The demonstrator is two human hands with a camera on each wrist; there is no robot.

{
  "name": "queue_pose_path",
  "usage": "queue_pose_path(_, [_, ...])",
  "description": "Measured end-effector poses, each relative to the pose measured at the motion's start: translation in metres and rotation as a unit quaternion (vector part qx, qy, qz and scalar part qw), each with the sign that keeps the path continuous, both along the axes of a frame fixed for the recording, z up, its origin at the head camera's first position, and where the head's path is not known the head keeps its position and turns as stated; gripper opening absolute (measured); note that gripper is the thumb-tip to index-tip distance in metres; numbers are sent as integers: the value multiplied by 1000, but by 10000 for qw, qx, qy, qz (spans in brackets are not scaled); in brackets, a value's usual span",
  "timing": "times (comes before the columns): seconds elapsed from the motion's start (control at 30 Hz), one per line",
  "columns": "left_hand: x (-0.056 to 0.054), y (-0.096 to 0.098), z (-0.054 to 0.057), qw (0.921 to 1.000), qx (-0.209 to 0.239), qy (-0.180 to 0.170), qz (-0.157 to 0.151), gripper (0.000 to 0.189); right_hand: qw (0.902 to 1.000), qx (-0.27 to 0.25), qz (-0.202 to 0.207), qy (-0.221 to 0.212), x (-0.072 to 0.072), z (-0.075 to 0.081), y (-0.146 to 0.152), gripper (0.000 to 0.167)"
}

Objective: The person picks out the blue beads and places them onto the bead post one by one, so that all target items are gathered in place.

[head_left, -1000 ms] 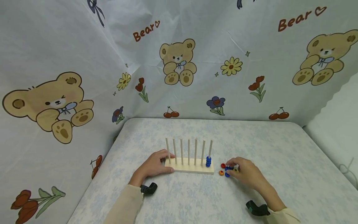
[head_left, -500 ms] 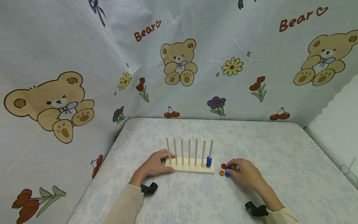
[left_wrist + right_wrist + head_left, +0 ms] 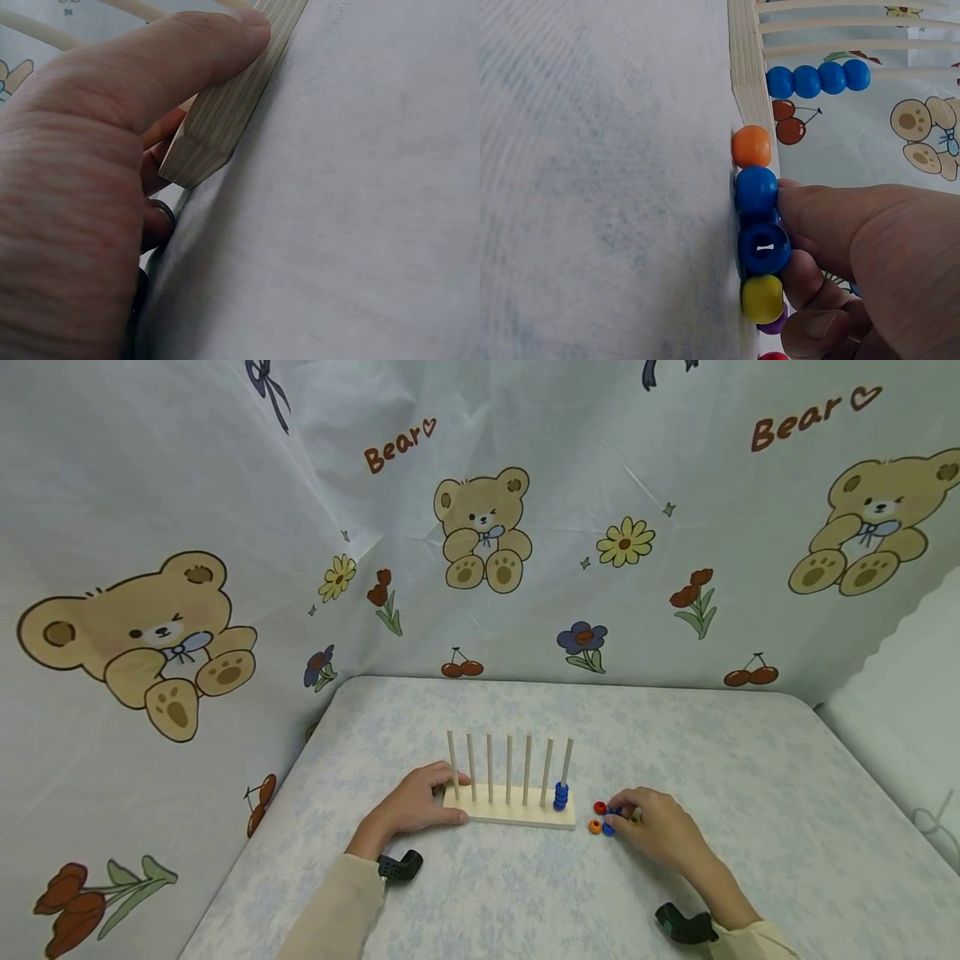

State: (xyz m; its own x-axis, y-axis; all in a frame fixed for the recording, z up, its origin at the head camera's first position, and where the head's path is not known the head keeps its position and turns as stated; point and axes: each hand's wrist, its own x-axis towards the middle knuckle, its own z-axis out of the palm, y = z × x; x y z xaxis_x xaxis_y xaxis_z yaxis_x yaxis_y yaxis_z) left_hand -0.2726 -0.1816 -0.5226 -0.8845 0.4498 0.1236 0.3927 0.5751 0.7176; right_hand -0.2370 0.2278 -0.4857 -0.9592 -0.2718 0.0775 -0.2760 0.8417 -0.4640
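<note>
My left hand (image 3: 418, 797) grips the left end of a pale wooden base (image 3: 517, 812) with a row of upright pegs, its thumb along the front edge. Stacked blue beads (image 3: 561, 797) sit on the rightmost peg; the other pegs are bare. To the right of the base, my right hand (image 3: 660, 827) pinches a blue bead (image 3: 765, 248), its hole facing the camera in the right wrist view, between thumb and fingers. Beside it on the table lie another blue bead (image 3: 757, 190), an orange bead (image 3: 751, 146), a yellow bead (image 3: 763, 299) and a red bead (image 3: 600, 807).
A purple bead (image 3: 773, 322) shows partly behind the yellow one. The table (image 3: 480, 893) has a pale blue mottled cover. A white sheet (image 3: 555, 460) printed with bears and flowers hangs behind it and at the left. A cable (image 3: 933, 822) shows at the far right.
The head view has shifted slightly. My left hand keeps its grip on the base, and my right hand stays at the beads with only a slight movement of its fingers.
</note>
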Motion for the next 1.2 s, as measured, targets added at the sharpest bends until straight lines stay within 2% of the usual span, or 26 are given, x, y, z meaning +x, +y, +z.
queue_pose_path(0.67, [0,1,-1,9997,-101,-145,179,49,9999,29,43,-86,-1,1,-1,16])
queue_pose_path(1.0, [1,1,-1,9996,-105,-178,172,48,9981,-332,-190,-481,-2,-3,1,18])
queue_pose_path(1.2, [2,1,0,9999,19,-134,82,48,9968,-531,-264,-542,-2,-3,1,18])
